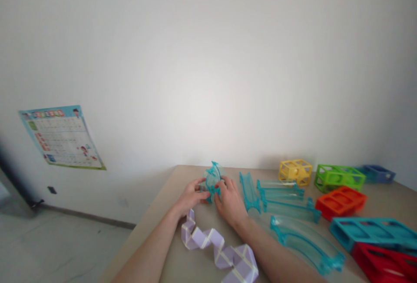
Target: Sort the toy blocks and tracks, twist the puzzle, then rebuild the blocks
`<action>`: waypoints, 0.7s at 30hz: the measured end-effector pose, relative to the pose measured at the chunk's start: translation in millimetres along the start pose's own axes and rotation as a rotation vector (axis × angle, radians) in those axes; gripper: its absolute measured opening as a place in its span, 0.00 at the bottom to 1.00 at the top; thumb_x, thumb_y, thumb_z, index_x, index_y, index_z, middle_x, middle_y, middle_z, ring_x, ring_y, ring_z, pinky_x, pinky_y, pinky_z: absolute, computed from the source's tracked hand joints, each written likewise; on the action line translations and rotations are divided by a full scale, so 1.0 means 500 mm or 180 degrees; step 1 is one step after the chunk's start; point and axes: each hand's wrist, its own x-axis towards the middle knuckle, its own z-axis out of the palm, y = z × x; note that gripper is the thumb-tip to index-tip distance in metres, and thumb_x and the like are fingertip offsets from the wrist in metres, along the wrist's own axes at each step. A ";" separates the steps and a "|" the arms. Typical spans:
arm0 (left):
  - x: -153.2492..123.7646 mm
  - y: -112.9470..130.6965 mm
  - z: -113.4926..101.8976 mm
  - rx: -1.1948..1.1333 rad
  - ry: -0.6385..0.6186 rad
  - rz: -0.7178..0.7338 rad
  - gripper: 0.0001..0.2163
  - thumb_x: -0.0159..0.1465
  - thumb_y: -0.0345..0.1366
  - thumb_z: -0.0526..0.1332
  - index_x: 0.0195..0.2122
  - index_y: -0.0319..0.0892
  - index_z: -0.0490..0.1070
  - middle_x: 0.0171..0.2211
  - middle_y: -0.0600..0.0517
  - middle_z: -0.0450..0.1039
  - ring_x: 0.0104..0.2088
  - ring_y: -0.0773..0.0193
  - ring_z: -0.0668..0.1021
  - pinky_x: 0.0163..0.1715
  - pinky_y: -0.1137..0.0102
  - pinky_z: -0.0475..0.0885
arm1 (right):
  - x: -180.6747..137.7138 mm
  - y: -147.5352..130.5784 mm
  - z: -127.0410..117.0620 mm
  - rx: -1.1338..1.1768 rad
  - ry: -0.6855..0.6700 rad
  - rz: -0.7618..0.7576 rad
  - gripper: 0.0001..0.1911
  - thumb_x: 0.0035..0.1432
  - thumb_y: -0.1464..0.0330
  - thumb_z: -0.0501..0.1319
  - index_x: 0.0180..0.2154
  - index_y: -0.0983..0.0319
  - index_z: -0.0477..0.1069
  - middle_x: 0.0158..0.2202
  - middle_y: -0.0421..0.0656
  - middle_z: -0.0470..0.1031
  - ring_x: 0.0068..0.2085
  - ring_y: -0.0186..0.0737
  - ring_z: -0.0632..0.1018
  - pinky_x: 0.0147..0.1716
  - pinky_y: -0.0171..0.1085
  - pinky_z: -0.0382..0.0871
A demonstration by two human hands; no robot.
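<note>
Nearby | lilac snake puzzle (224, 256) between forearms (153, 241) | teal tracks (249, 191) right of hands (230, 202)

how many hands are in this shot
2: the left hand at the left side of the clear teal plastic, and the right hand at its right side. Some fingertips are hidden, but no other hand shows.
</note>
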 end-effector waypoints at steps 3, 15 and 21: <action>-0.006 0.007 0.002 -0.0409 -0.0211 -0.0133 0.30 0.47 0.30 0.70 0.52 0.41 0.67 0.36 0.48 0.74 0.32 0.61 0.78 0.33 0.66 0.74 | -0.003 -0.012 -0.004 0.0005 -0.0053 -0.0231 0.13 0.55 0.76 0.54 0.43 0.62 0.67 0.46 0.50 0.69 0.47 0.47 0.68 0.47 0.43 0.61; -0.006 0.013 0.039 -0.0177 0.0569 -0.0161 0.18 0.57 0.46 0.60 0.43 0.41 0.70 0.33 0.48 0.77 0.29 0.62 0.77 0.24 0.72 0.71 | -0.005 -0.038 -0.032 0.0044 -0.0044 -0.1119 0.17 0.58 0.73 0.53 0.50 0.65 0.65 0.42 0.49 0.74 0.43 0.47 0.68 0.45 0.44 0.58; -0.016 0.019 0.045 0.0016 0.0519 0.0054 0.10 0.52 0.34 0.62 0.35 0.40 0.73 0.30 0.51 0.76 0.27 0.65 0.76 0.27 0.73 0.70 | -0.003 -0.021 -0.018 0.0016 0.0637 -0.0629 0.19 0.59 0.72 0.53 0.53 0.65 0.64 0.45 0.53 0.68 0.45 0.50 0.67 0.44 0.47 0.63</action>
